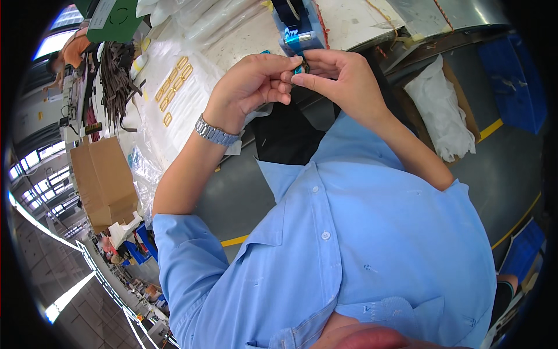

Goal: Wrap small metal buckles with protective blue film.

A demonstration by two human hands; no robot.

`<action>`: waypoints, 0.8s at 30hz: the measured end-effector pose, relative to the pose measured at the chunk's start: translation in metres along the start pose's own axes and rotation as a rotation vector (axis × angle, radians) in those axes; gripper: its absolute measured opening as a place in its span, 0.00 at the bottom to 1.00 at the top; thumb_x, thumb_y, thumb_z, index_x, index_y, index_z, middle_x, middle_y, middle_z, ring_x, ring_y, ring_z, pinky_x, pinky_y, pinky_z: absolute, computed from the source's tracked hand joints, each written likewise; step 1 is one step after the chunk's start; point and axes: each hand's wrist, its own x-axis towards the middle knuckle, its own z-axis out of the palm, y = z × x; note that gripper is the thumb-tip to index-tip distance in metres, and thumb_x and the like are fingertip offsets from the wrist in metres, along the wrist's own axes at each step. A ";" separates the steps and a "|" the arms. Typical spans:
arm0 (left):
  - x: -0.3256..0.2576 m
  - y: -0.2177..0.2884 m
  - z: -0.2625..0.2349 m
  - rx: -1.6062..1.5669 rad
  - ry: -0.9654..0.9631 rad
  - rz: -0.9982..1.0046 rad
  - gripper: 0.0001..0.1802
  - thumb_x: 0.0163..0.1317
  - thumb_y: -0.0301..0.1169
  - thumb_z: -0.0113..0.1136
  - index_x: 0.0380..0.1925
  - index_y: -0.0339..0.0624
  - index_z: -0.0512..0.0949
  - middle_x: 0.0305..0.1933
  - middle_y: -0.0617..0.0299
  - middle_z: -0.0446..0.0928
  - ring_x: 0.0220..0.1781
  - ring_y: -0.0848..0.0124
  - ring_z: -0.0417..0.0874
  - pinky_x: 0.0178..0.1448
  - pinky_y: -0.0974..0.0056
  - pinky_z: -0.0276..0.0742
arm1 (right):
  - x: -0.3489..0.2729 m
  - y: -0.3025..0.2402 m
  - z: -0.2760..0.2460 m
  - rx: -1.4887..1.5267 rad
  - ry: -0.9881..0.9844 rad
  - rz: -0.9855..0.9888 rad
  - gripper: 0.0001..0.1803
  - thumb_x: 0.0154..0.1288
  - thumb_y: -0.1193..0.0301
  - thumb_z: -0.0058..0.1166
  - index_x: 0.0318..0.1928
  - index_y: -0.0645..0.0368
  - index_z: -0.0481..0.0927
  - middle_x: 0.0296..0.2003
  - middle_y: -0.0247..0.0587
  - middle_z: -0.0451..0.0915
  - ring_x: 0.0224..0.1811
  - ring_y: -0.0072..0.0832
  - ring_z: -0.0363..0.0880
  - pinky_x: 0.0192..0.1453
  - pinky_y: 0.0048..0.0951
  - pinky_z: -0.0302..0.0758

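My left hand (247,84) and my right hand (351,81) meet at the table's near edge, both with fingers closed in a pinch. Between their fingertips is a small piece with a shiny blue strip (300,69), mostly hidden by the fingers. Both hands grip it. A bit of the same blue shows behind my left knuckles. Just beyond the fingertips stands a tape dispenser (303,36) with a shiny blue tape end at its front. To the left, several gold rectangular buckles (167,119) lie in rows on white plastic sheeting (192,107).
Dark straps (118,81) hang in a bundle at the left, above a brown cardboard box (104,183). Clear plastic bags (203,23) cover the far table. At right are a box holding a white bag (444,110) and a blue bin (514,81). Another person (72,49) is far left.
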 end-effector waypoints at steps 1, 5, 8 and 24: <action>-0.003 -0.001 0.004 0.004 0.001 0.000 0.17 0.77 0.36 0.68 0.28 0.39 0.81 0.25 0.66 0.79 0.23 0.77 0.82 0.29 0.67 0.87 | 0.000 -0.001 0.000 0.002 0.001 -0.003 0.19 0.71 0.69 0.72 0.57 0.68 0.88 0.41 0.40 0.93 0.45 0.23 0.93 0.54 0.25 0.86; -0.018 -0.004 0.012 0.413 0.233 0.340 0.17 0.74 0.36 0.71 0.32 0.31 0.85 0.26 0.63 0.81 0.23 0.76 0.83 0.31 0.68 0.88 | 0.000 -0.006 0.001 -0.166 0.005 0.009 0.22 0.70 0.66 0.74 0.57 0.68 0.88 0.40 0.39 0.93 0.44 0.21 0.92 0.51 0.24 0.85; -0.032 -0.008 0.017 0.657 0.387 0.527 0.12 0.73 0.33 0.70 0.39 0.31 0.86 0.28 0.62 0.83 0.24 0.77 0.84 0.33 0.67 0.87 | -0.001 -0.002 0.002 -0.044 0.026 0.021 0.22 0.70 0.65 0.74 0.56 0.69 0.88 0.40 0.38 0.93 0.42 0.20 0.91 0.50 0.22 0.85; -0.012 -0.061 0.041 1.066 0.629 1.191 0.20 0.62 0.18 0.72 0.56 0.37 0.86 0.37 0.55 0.88 0.37 0.67 0.93 0.43 0.64 0.89 | 0.005 -0.001 0.004 0.231 0.057 0.211 0.20 0.76 0.66 0.68 0.56 0.73 0.88 0.42 0.45 0.92 0.44 0.24 0.92 0.52 0.25 0.89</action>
